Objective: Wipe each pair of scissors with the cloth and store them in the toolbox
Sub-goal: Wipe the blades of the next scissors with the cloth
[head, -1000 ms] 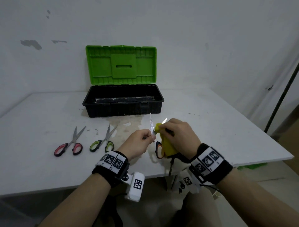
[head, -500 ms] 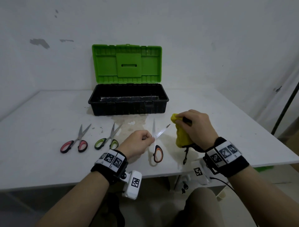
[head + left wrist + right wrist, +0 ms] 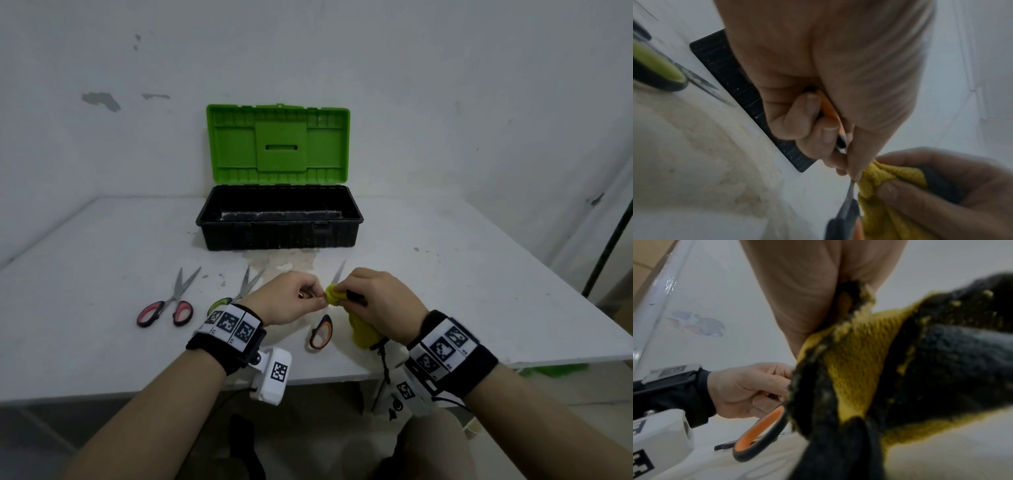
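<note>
My left hand [image 3: 291, 298] grips one handle of the orange-handled scissors [image 3: 321, 331], which stand open just above the table. The other orange handle [image 3: 758, 433] hangs free below, and one blade tip [image 3: 339, 270] sticks out beyond my right hand. My right hand [image 3: 373, 301] clutches the yellow and black cloth [image 3: 363, 329] and pinches it around a blade right beside my left fingertips. The cloth [image 3: 885, 191] wraps the blade in the left wrist view. Red-handled scissors [image 3: 164, 308] and green-handled scissors [image 3: 236, 291] lie on the table at the left. The black toolbox [image 3: 279, 236] stands open behind.
The toolbox's green lid [image 3: 279, 144] leans up against the wall. A brownish stain [image 3: 281, 260] marks the white table [image 3: 462, 274] in front of the box. The table's near edge runs just below my wrists, and a dark pole [image 3: 609, 246] stands at the right.
Half a second ago my right hand held the cloth apart from the blades. It has moved back left onto a blade, and my left hand now grips the scissors by a handle.
</note>
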A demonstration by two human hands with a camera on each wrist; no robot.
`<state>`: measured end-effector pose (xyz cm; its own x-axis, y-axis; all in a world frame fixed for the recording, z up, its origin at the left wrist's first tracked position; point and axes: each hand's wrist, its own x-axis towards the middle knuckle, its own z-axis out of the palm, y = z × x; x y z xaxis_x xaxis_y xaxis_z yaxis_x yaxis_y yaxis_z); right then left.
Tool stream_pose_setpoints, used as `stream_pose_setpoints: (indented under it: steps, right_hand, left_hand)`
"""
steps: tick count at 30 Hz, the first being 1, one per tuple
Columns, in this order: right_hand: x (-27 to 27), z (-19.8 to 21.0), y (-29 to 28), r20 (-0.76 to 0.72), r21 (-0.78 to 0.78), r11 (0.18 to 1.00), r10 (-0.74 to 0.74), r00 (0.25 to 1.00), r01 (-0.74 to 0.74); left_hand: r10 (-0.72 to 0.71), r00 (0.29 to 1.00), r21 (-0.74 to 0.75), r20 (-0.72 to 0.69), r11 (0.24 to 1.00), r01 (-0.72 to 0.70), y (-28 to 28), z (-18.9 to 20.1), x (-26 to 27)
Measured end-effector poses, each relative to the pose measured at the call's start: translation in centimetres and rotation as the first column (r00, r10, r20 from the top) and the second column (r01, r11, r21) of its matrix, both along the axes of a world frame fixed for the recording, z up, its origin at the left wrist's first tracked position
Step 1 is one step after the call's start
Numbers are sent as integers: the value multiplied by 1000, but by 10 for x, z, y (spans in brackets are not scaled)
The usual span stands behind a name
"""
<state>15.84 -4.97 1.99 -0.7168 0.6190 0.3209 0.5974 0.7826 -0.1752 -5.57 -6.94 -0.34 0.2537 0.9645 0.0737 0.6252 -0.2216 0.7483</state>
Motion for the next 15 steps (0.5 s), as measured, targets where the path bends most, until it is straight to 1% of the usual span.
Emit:
stream_pose_setpoints:
  steps: [3, 5, 8, 12, 14, 15]
  right_hand:
    - [-2, -2, -1, 15, 26, 1000, 4, 1000, -4]
    - [-3, -3, -2, 23, 31, 1000, -2, 1000, 1]
    - [-5, -4, -4, 10, 31, 999, -16, 1000, 16]
    - [-4, 0, -5, 12, 10, 1000, -10, 1000, 10]
    - [-3, 3, -3, -27, 3, 999, -36, 999, 36]
    - [-1, 4, 0, -68, -2, 997, -74, 995, 74]
  left_hand:
    - [26, 999, 22, 43, 999, -27, 1, 1, -1]
    - [57, 994, 3, 93, 998, -58, 2, 1, 0]
    - [65, 989, -33, 131, 998, -61, 2, 1, 2]
    - [46, 995, -45, 92, 998, -42, 4, 4, 0]
    - [32, 997, -37, 64, 999, -30, 4, 5, 0]
    - [23, 998, -36, 55, 999, -21, 3, 6, 0]
